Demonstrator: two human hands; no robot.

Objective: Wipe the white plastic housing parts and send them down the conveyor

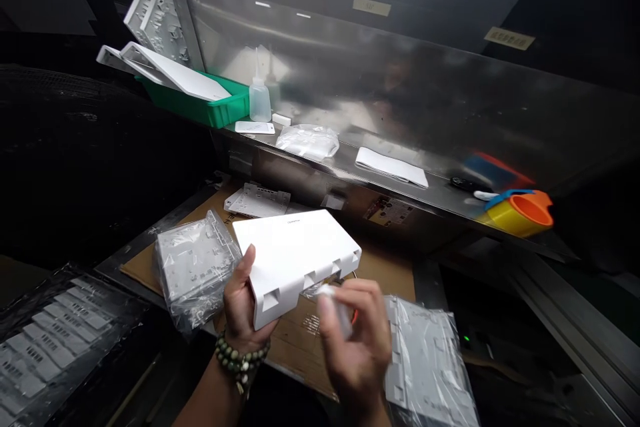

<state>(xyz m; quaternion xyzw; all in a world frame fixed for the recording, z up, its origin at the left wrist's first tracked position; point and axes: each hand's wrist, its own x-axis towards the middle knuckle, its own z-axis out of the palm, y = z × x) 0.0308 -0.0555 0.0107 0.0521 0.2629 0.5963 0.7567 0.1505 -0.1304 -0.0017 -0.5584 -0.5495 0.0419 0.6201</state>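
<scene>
In my left hand [244, 300], thumb on top and fingers underneath, is a white plastic housing cover [300, 240], tilted, with square notches along its near edge. Small dark print shows near its far edge. My right hand [357, 340] is just off the cover's near right side, thumb and fingers pinched around a small white piece [326, 291]. Motion blur hides what kind of piece it is. A grey plastic part in a clear bag [195, 260] lies left of my left hand. Another bagged plastic part [425, 353] lies right of my right hand.
Cardboard [300, 347] covers the bench, with a loose grey plastic part [257, 200] at the back. The metal shelf holds a green bin [200, 107], a squeeze bottle [259, 100], a plastic bag [307, 140], a folded white cloth [391, 167] and a yellow-orange cup [525, 213].
</scene>
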